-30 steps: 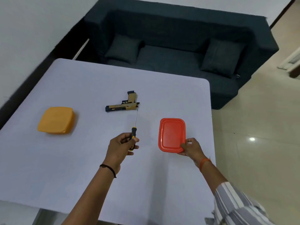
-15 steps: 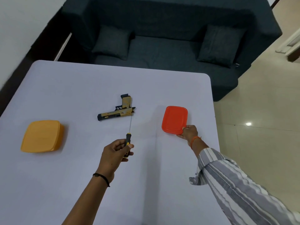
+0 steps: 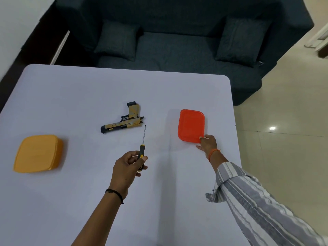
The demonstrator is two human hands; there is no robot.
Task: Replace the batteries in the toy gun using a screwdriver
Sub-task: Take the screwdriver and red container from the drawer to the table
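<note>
Now the left hand (image 3: 128,165) grips the screwdriver (image 3: 142,147) by its black-and-yellow handle, shaft aimed at the toy gun (image 3: 124,120) lying flat mid-desk, just beyond the tip, likely lining up for the battery-cover screw. The right hand (image 3: 207,143) pinches the near corner of the red container lid (image 3: 191,125), probably parking it out of the way on the desk (image 3: 71,201). An orange box (image 3: 38,153) sits far left. Compared with a second ago, that lid is further from the body.

Matt plastic on a smooth table, cloth and glossy tile beyond.
The orange lid (image 3: 191,125) and yellow box (image 3: 38,153) are looking like matt plastic; the screwdriver (image 3: 142,142) shaft is showing thin metal.
</note>
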